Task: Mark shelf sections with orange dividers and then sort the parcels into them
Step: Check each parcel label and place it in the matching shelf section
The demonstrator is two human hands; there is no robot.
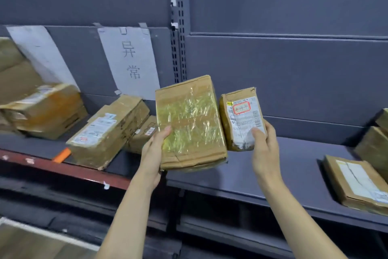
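Two parcels are being held up at once, one in each hand, in front of the grey shelf (294, 170). The left hand (154, 153) is gripping the larger tape-wrapped box (189, 122) at its lower left corner, thumb pressing on the front face and the other fingers hidden behind it. The right hand (265, 149) is clasping the small labelled parcel (241, 118) from its right side, thumb lying across the torn label, fingers wrapped behind. Both forearms are reaching forward and up, wrists cocked so the faces are tilting toward the camera; the two parcels are sitting just beside each other, nearly touching.

Slipping looks like the likeliest trouble: the big box is being pinched at one corner only, and its glossy tape may be giving the thumb little purchase, so it could twist and drop onto the shelf edge. Misplacing is the other risk, since only one orange divider (62, 154) is showing, lying flat near the shelf's red front lip beside a long box (109, 130), so the section boundaries are hard to read. Farther back, a paper sign (130, 59) is hanging on the rear panel, and more parcels (354, 183) are resting at the right.
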